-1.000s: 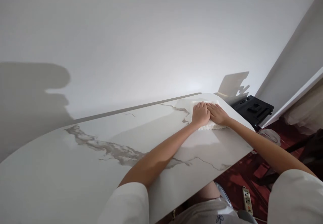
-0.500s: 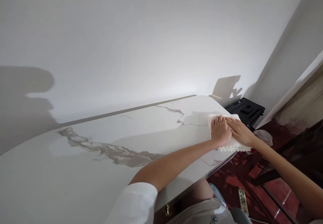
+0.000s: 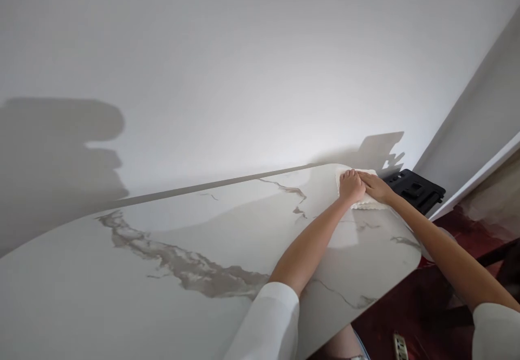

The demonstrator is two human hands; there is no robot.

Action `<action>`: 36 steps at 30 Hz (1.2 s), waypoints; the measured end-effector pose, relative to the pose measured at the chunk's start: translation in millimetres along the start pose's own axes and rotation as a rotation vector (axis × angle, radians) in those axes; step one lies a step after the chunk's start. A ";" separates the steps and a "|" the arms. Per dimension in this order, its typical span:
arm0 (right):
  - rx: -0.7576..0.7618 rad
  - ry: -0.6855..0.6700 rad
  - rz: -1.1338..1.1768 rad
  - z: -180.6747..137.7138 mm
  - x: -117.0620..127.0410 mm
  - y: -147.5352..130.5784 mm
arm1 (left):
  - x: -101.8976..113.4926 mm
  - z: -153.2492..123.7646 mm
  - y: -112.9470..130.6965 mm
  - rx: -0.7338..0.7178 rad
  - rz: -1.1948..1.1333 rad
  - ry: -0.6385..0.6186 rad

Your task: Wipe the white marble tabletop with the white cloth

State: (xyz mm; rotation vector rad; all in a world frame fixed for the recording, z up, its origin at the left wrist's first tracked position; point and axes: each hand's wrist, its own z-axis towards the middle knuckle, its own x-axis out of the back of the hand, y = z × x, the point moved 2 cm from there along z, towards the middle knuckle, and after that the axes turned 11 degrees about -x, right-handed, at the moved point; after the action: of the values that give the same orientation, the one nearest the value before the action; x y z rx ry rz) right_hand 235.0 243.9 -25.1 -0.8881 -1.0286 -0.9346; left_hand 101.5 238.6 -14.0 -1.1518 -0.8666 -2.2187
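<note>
A white cloth (image 3: 368, 204) with a scalloped edge lies on the white marble-patterned tabletop (image 3: 244, 219), at its far right end. My left hand (image 3: 351, 185) presses on the cloth with its fingers bent and close together, closed on the fabric. Beside it, my right hand (image 3: 377, 188) rests flat on the same cloth, fingers stretched out towards the left hand and touching it. Much of the cloth's middle is hidden under both hands.
The table's long back edge runs along a pale wall (image 3: 244, 78). A black hard case (image 3: 418, 189) stands beyond the right end. Below, a power strip (image 3: 400, 345) lies on the dark red floor (image 3: 390, 311).
Both hands and the cloth have moved away from me across the tabletop, towards its far right corner. The view has shifted, and more of the table's right end shows.
</note>
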 end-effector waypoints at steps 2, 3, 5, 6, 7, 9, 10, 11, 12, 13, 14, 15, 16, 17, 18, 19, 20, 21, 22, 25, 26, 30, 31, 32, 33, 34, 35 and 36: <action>-0.013 0.003 -0.012 19.7 -4.5 -2.6 | 2.1 6.4 -16.4 0.009 0.014 0.005; -0.016 0.003 -0.021 28.8 -6.8 -4.2 | 3.5 8.9 -24.2 0.016 0.020 0.009; -0.005 0.002 -0.031 45.5 -11.4 -8.2 | 7.1 12.5 -38.8 0.027 0.033 0.023; 0.007 0.002 -0.030 53.2 -13.7 -10.7 | 9.0 13.7 -45.8 0.039 0.036 0.025; 0.022 0.005 -0.025 60.3 -15.8 -13.7 | 11.0 14.5 -52.4 0.047 0.039 0.028; 0.057 0.014 -0.002 72.8 -20.1 -21.4 | 15.4 14.4 -65.1 0.063 0.042 0.035; 0.074 0.017 0.012 78.0 -22.4 -26.1 | 17.8 13.4 -71.2 0.073 0.043 0.038; 0.079 0.021 0.024 82.6 -24.7 -31.2 | 20.3 11.8 -77.2 0.083 0.044 0.043; 0.060 0.031 0.029 86.7 -27.2 -36.5 | 23.2 9.5 -83.1 0.091 0.049 0.049; 0.016 0.045 0.028 90.4 -29.7 -41.9 | 26.3 6.4 -89.1 0.104 0.055 0.053; -0.038 0.058 0.020 93.7 -32.6 -47.8 | 29.7 2.6 -95.2 0.118 0.062 0.055; -0.087 0.065 0.009 96.7 -35.6 -54.6 | 33.7 -1.9 -101.2 0.127 0.070 0.057; -0.121 0.066 0.000 99.4 -38.7 -62.4 | 38.1 -7.1 -107.3 0.133 0.079 0.061; -0.136 0.060 -0.006 101.9 -41.8 -71.4 | 43.0 -12.9 -113.3 0.139 0.089 0.066; -0.132 0.049 -0.009 104.3 -44.8 -81.5 | 48.5 -19.4 -119.4 0.143 0.100 0.075; -0.121 0.038 -0.010 106.6 -47.5 -92.5 | 54.3 -26.3 -125.4 0.148 0.112 0.084; -0.110 0.030 -0.009 108.7 -49.7 -104.1 | 60.5 -33.7 -131.5 0.156 0.125 0.092; -0.101 0.022 -0.006 110.7 -51.5 -116.2 | 66.9 -41.4 -137.5 0.166 0.135 0.097; -0.091 0.011 0.000 112.4 -53.1 -128.9 | 73.3 -49.5 -143.5 0.175 0.143 0.097; -0.046 -0.031 0.023 116.1 -57.2 -170.3 | 94.0 -76.2 -161.3 0.191 0.156 0.089; -0.029 -0.042 0.030 116.9 -58.8 -185.4 | 101.6 -86.3 -167.5 0.195 0.164 0.088; 0.038 -0.068 0.069 119.9 -66.3 -252.9 | 137.5 -134.2 -196.6 0.215 0.227 0.083; 0.060 -0.074 0.085 120.9 -68.1 -271.5 | 148.1 -147.8 -205.6 0.218 0.240 0.082; 0.088 -0.081 0.101 122.0 -69.7 -290.6 | 159.1 -161.8 -215.5 0.221 0.250 0.082; 0.117 -0.089 0.117 123.1 -71.1 -310.1 | 170.4 -176.1 -226.0 0.221 0.256 0.081; 0.145 -0.097 0.129 124.3 -72.6 -329.8 | 181.9 -190.5 -237.2 0.221 0.260 0.079; 0.172 -0.106 0.134 125.5 -74.3 -349.6 | 193.3 -204.9 -248.8 0.217 0.259 0.074; 0.195 -0.113 0.132 126.7 -76.5 -369.4 | 204.5 -219.3 -260.7 0.213 0.256 0.067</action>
State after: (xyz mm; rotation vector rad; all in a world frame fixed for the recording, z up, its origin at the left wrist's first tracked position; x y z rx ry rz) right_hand -162.4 249.7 -6.4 -0.8418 -1.1234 -0.6673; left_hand -295.7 229.9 -19.3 -1.0199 -0.8525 -1.8979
